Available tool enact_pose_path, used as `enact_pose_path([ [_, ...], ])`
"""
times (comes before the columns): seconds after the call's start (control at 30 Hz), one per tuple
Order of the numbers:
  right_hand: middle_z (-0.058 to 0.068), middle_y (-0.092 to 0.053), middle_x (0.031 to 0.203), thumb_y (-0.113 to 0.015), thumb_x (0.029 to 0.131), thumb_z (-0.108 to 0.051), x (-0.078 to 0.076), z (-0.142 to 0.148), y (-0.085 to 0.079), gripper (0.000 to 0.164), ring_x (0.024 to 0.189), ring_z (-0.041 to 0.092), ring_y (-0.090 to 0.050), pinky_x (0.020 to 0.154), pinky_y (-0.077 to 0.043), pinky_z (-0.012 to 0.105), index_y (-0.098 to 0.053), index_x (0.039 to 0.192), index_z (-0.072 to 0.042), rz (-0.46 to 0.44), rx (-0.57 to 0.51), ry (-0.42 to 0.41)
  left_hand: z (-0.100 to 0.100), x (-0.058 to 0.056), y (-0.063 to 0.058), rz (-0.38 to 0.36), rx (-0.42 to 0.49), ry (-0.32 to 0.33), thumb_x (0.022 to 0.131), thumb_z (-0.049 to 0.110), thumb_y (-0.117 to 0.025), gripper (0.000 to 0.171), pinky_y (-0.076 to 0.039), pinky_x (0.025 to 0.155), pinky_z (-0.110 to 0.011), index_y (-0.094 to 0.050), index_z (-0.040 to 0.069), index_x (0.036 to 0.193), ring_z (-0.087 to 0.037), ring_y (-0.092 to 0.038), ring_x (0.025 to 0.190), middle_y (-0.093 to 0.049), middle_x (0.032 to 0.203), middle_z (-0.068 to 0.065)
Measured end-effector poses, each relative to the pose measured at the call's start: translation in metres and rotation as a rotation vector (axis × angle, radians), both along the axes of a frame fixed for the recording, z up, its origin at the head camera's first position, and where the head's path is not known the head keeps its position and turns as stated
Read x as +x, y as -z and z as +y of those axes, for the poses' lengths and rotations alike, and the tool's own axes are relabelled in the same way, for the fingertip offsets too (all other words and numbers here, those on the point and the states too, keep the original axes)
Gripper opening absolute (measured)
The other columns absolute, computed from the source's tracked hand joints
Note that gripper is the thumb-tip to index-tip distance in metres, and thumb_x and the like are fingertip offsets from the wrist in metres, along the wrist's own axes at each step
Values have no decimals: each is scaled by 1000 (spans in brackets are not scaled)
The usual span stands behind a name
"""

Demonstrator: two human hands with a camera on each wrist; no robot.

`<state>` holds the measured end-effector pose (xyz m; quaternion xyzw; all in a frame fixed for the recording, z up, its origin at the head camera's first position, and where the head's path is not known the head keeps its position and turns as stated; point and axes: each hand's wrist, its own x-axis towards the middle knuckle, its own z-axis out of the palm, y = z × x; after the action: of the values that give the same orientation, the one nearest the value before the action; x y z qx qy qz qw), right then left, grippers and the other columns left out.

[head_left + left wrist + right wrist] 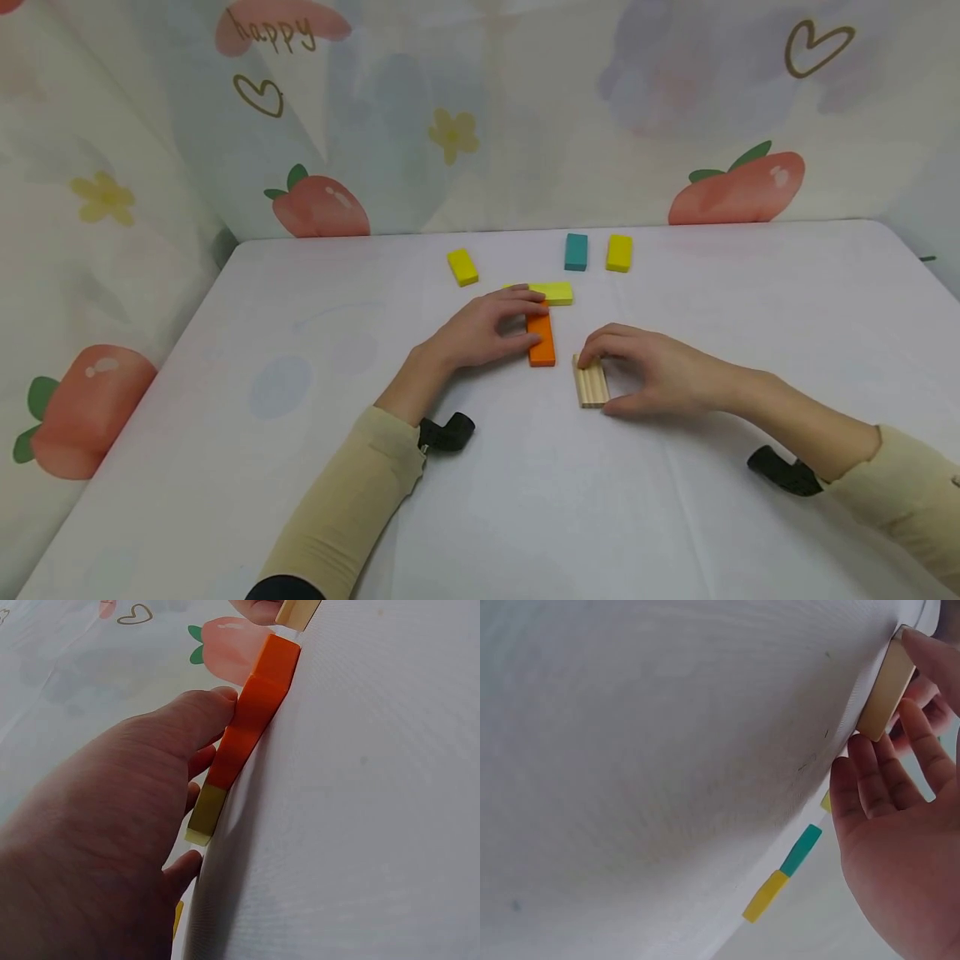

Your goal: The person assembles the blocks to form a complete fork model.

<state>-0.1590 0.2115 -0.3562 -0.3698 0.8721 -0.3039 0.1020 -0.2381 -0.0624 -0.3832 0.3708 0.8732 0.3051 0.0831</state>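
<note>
In the head view my left hand (480, 329) rests over an orange block (543, 343) and a yellow-green block (555, 293). The two form an angle, the orange one's far end meeting the yellow-green one. Fairly straight fingers touch them from the left; the left wrist view has the thumb against the orange block (255, 705). To the right, my right hand (660, 371) pinches a striped bare-wood block (592, 385) lengthwise, thumb at its near end and fingers at its far end. The right wrist view shows the wooden block's plain side (886, 694) at the tabletop.
Farther back on the white tabletop (300, 450) lie a yellow block (462, 267), a teal block (576, 252) and another yellow block (619, 253). A printed cloth wall (525, 100) rises behind the table's back edge.
</note>
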Motion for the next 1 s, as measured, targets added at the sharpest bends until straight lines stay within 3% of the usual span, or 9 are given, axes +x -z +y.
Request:
enact_pose_path([
  [0.5, -15, -58, 123, -87, 80, -17, -4, 1, -1, 44, 115, 8, -53, 103, -46, 35, -64, 117, -24, -6, 32, 23, -2, 0, 0, -2, 8, -4, 98, 26, -68, 40, -19, 118, -25, -65, 17, 136, -12, -30, 147, -51, 149, 4],
  [1.0, -13, -58, 124, -86, 82, -16, -6, -4, -6, 43, 116, 9, -52, 102, -46, 40, -63, 118, -22, 14, -11, 21, -2, -1, 0, -6, 20, 5, 97, 27, -69, 40, -18, 118, -24, -65, 17, 136, -11, -30, 147, -51, 149, 4],
])
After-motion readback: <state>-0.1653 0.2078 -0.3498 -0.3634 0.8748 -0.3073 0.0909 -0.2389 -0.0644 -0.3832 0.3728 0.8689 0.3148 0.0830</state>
